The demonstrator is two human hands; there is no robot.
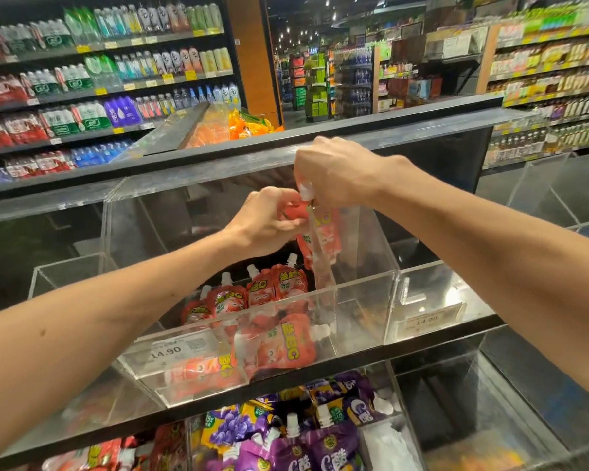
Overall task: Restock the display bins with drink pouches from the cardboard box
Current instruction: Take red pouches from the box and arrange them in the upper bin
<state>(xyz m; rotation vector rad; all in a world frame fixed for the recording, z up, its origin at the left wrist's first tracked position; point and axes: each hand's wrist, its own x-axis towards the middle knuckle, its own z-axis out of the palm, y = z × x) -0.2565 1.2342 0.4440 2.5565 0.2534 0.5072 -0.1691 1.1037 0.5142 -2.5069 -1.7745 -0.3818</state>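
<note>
- Two hands meet above the clear bin (357,334) on the middle shelf of the display.
- The right hand (337,175) is knuckles-up, fingers curled down around the white cap of a red pouch (325,237). The fingertips are hidden behind the hand, so we can't read the exact grip.
- That pouch hangs upright over the back of the bin, partly behind a clear divider panel (323,280), which blurs its lower edge.
- The left hand (269,220) has its fingers curled onto red foil just beside the cap. We can't tell if that's the same pouch or a second one; the hand covers most of it.
- More red pouches (279,341) sit in the bin's left compartment. The back ones stand with caps up, the front ones lie flat against the front wall.
- The compartment right of the divider is mostly glare and reflections, so we can't make out its contents.
- A price label (181,348) on the front reads 14.90. A second label (429,319) on the neighbouring bin looks the same but is blurred.
- Purple pouches (303,447) fill the lower bin, cut off by the bottom edge of the view.
- Orange pouches (245,125) show on the top tier, half hidden behind the ledge.
- The bottle shelves (99,79) behind are too blurred for us to read.
</note>
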